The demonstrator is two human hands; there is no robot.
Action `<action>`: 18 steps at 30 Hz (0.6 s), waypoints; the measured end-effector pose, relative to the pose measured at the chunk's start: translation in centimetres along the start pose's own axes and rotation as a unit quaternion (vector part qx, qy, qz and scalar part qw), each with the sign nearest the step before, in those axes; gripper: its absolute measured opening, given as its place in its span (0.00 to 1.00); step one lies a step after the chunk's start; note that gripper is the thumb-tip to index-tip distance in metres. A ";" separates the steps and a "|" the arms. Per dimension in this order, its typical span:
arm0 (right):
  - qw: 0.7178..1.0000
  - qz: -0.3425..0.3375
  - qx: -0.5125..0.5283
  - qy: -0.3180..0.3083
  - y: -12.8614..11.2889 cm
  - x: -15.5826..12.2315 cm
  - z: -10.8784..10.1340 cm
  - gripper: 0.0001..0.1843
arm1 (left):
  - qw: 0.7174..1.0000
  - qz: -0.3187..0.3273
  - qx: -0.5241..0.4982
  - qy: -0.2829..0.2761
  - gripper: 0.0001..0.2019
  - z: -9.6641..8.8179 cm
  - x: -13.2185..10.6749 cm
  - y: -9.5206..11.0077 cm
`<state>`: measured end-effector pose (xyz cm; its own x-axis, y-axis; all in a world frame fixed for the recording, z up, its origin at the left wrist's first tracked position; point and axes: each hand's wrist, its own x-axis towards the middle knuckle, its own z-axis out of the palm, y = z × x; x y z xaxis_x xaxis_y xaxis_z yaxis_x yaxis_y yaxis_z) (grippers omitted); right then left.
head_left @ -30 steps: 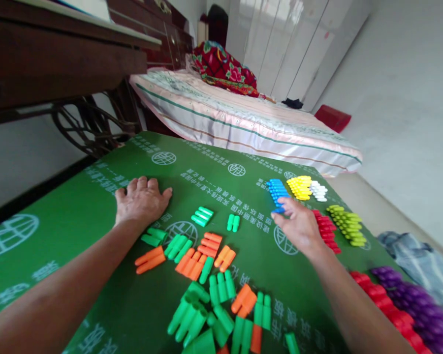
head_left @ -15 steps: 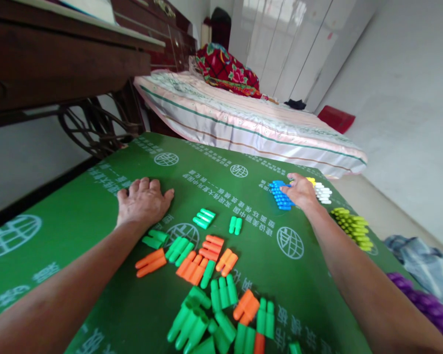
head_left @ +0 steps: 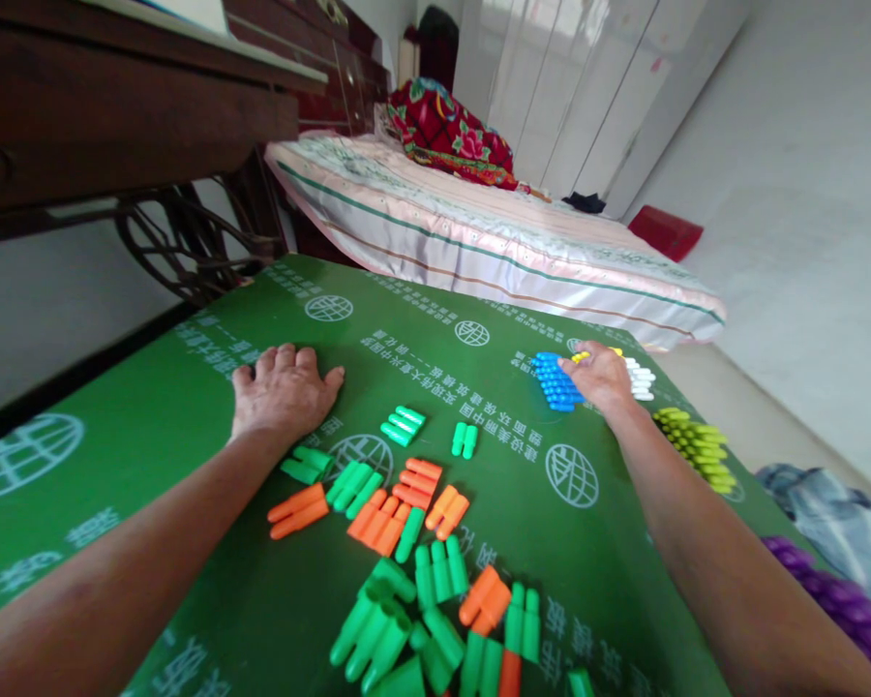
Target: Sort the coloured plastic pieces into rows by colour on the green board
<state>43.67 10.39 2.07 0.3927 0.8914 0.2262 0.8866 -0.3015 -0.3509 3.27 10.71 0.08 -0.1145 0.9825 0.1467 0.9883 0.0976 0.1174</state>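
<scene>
My left hand lies palm down on the green board, fingers a little spread, holding nothing. Just nearer to me are green plastic caps with rounded ends and a pair of orange caps. Across the board, my right hand is at the right edge of a tight block of blue caps. Its thumb points at the blue block; whether they touch I cannot tell. Thumb and forefinger are apart, and yellow caps show behind them. White caps lie just right of this hand.
Yellow-green caps are grouped near the right edge, with purple caps closer to me. More green caps and orange caps lie loose in front. A bed stands beyond the board, and a dark wooden table at left.
My right hand has shifted slightly right, off the blue block, and more yellow shows by its fingers. My left hand stays in place on the board.
</scene>
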 end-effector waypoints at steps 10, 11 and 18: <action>0.994 0.043 0.091 0.049 0.9 1.1 0.1 0.20 | 1.000 0.001 -0.003 -0.003 0.30 -0.2 0.0 0.1; 0.993 0.044 0.097 0.049 0.8 1.2 0.1 0.19 | 1.000 0.001 -0.004 -0.002 0.30 -0.2 0.0 0.1; 0.989 0.043 0.133 0.047 0.0 2.3 -0.4 0.15 | 1.000 0.006 -0.005 0.000 0.30 -0.1 -0.2 0.1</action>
<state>44.72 12.31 2.94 0.4958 0.8275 0.2634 0.7583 -0.2647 -0.5957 3.39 10.56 0.16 -0.1020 0.9836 0.1486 0.9886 0.0836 0.1252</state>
